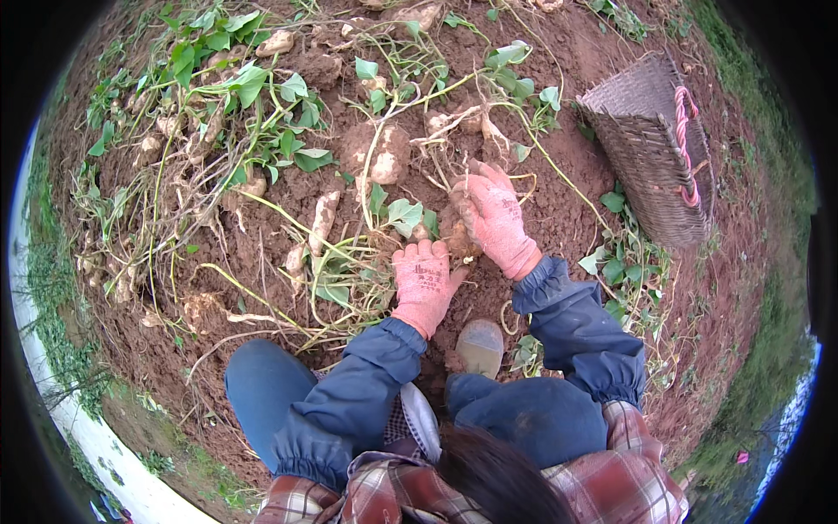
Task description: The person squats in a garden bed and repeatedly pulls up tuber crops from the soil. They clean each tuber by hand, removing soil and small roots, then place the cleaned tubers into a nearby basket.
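My left hand point(425, 281), in a pink coated work glove, lies palm down at the base of a sweet potato vine point(357, 265). Its thumb points toward a soil-caked sweet potato point(461, 243); whether the fingers grip anything underneath is hidden. Also gloved in pink, my right hand point(494, 213) curls over the upper side of that sweet potato and the soil on it. Thin roots stick up by its fingertips. Just beyond the hands lies a large pale, dirt-covered sweet potato point(387, 157). A longer, slimmer sweet potato point(324, 223) rests to the left.
A woven basket point(645, 154) with a pink twisted handle point(683, 137) sits tilted on the soil at the right. Several more sweet potatoes point(209, 124) lie among leafy vines at the upper left. A shoe point(481, 347) is planted just below my hands.
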A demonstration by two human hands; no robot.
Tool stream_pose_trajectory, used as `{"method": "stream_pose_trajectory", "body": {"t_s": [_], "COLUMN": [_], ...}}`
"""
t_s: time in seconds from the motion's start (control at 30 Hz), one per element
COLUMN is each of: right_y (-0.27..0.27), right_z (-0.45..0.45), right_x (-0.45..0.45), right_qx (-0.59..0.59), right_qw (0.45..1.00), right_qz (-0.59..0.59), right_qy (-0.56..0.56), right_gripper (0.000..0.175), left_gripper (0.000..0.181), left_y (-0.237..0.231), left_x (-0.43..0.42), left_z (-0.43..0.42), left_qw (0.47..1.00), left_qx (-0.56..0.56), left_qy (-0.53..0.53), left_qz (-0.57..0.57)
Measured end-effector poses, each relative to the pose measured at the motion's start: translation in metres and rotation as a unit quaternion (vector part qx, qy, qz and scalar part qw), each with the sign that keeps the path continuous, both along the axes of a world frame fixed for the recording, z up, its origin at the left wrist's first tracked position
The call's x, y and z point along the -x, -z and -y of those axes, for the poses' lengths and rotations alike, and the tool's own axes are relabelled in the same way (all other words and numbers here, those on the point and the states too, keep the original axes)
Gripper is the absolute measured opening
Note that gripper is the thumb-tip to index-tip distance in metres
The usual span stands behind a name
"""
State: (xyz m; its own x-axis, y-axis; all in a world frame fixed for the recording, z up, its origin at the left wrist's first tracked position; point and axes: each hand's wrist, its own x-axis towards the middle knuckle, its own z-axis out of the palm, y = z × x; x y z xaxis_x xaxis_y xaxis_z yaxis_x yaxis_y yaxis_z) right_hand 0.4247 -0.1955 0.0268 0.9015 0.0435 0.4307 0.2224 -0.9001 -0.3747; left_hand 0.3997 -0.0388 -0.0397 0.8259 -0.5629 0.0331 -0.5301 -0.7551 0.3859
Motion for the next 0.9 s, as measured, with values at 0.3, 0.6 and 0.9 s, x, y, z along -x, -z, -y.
{"method": "stream_pose_trajectory", "body": {"t_s": [0.3, 0.6, 0.9], "right_y": [-0.009, -0.007, -0.068], "right_z": [-0.036, -0.043, -0.046], "right_x": [0.105, 0.110, 0.052], "right_qx": [-0.137, -0.600, -0.630], "right_qw": [0.985, 0.796, 0.770], "right_qz": [-0.022, -0.077, 0.016], "right_qy": [-0.104, 0.009, -0.104], "right_gripper": [0.008, 0.022, 0.040], "left_gripper": [0.027, 0.036, 0.057], "left_y": [0.011, -0.026, -0.027], "left_x": [-0.015, -0.045, -0.053], "left_z": [0.009, 0.022, -0.015], "left_qw": [0.998, 0.964, 0.961], "left_qx": [-0.064, -0.123, 0.075], "left_qy": [0.007, 0.003, 0.040], "left_qz": [-0.001, -0.237, -0.264]}}
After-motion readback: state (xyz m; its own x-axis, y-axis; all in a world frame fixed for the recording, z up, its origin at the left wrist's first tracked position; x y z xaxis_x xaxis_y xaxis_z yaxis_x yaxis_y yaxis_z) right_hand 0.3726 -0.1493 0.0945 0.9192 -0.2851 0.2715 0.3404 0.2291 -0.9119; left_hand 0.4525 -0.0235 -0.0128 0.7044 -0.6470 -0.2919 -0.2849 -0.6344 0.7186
